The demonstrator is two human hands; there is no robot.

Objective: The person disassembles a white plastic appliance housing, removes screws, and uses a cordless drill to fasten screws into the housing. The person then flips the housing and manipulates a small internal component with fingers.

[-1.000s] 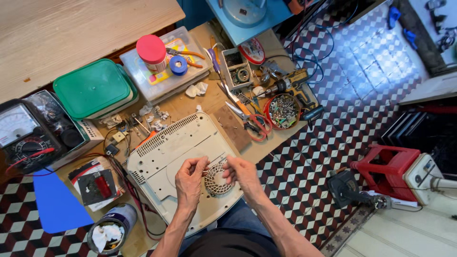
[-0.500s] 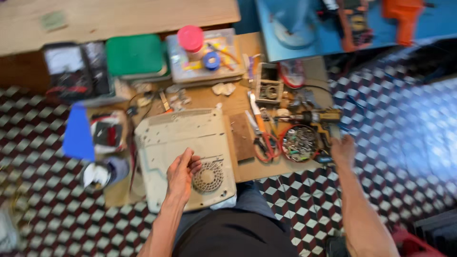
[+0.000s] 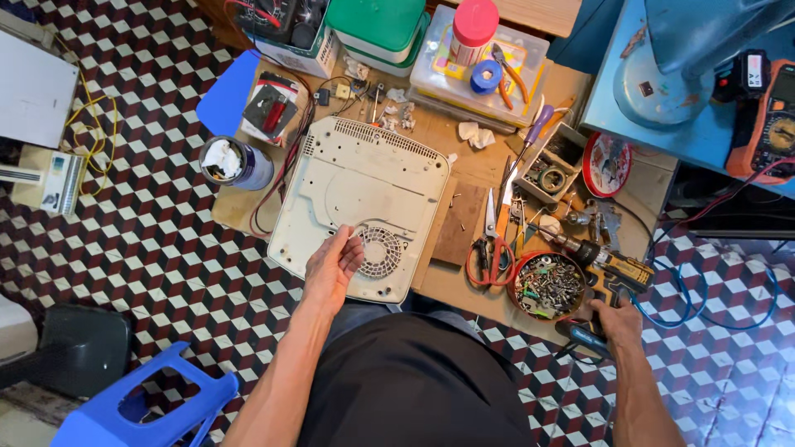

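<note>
A white plastic appliance base lies upside down on the low wooden table, with a round fan grille at its near edge. My left hand rests flat on the base beside the grille, fingers apart and holding nothing. My right hand grips the handle of a yellow and black cordless drill at the table's right front corner. A round bowl of screws sits just left of the drill.
Red-handled scissors, a small parts box, a clear tray with a red-capped jar, a green box and a tin crowd the table. A blue stool stands left; a blue bench with a multimeter right.
The view has swung around. My right hand left the fan grille, went to the right and took hold of the drill. My left hand stayed on the base.
</note>
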